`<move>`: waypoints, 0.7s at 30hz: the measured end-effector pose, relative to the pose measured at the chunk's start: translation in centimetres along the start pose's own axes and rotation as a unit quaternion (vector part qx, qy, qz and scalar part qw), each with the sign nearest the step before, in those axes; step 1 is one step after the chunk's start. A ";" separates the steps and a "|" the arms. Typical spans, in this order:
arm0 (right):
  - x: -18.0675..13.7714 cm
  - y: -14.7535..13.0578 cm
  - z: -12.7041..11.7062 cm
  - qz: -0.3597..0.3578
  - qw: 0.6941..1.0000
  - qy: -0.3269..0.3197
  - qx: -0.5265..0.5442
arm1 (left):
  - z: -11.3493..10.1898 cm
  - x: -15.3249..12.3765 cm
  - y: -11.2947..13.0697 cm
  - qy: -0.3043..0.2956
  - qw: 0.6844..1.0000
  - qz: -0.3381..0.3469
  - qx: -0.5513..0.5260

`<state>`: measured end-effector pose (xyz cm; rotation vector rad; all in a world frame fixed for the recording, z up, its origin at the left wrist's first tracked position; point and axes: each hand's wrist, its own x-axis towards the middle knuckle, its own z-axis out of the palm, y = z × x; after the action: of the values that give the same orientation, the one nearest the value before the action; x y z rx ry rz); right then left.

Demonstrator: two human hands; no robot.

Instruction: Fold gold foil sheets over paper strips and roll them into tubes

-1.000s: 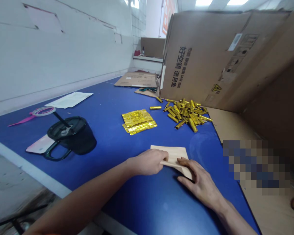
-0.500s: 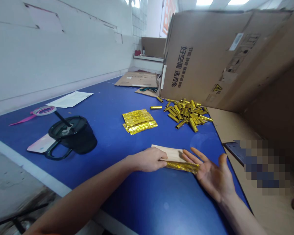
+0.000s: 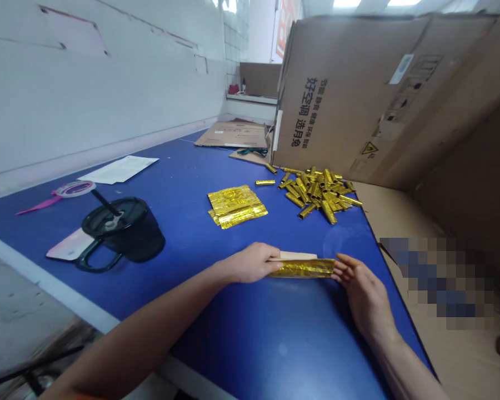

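nearest, on the blue counter (image 3: 250,339): left hand (image 3: 249,263) in a narrow grip, pinching the left end of a gold foil strip (image 3: 302,268) together with a tan paper sheet (image 3: 294,255) showing just behind it. right hand (image 3: 360,294) also in a narrow grip, curled fingers (image 3: 337,272) against the strip's right end. strip level between both hands, its far edge along the paper. off to the left of the hands, a black lidded cup (image 3: 123,222) with a straw and a handle, partly over a pink card (image 3: 69,247). beyond the hands, a stack of gold foil packets (image 3: 236,205), then a lone gold tube (image 3: 265,182) and a heaped pile of gold tubes (image 3: 316,194) at the foot of a tall cardboard box (image 3: 350,94). farther left, a roll of tape (image 3: 75,189), a pink strip (image 3: 37,206) and white paper (image 3: 119,169). farthest along the counter, flat cardboard (image 3: 233,135).
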<state>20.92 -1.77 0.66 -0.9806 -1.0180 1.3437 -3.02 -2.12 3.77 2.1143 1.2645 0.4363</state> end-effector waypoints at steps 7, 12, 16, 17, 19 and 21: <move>-0.9 0.7 0.8 -0.059 0.960 -0.044 -0.272 | 0.8 -0.2 0.4 0.024 0.998 -0.023 0.054; -0.9 1.4 0.3 -0.070 0.920 -0.081 -0.378 | 1.7 0.0 0.0 0.092 0.980 -0.031 0.175; -1.0 1.5 0.3 -0.165 0.836 -0.079 -0.517 | 1.9 -0.2 -0.1 0.083 0.968 -0.036 0.234; -1.0 1.5 0.3 -0.190 0.813 -0.078 -0.545 | 1.8 -0.2 -0.1 0.078 0.966 -0.038 0.244; -0.9 1.6 0.3 -0.217 0.779 -0.078 -0.584 | 1.7 -0.4 0.1 0.066 0.963 -0.040 0.258; -0.8 1.8 0.2 -0.222 0.759 -0.082 -0.606 | 1.7 -0.4 0.2 0.050 0.963 -0.044 0.260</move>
<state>20.24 -2.60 -1.01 -1.3887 -2.1934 0.2185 -2.15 -3.10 2.66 2.4726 1.6656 0.1834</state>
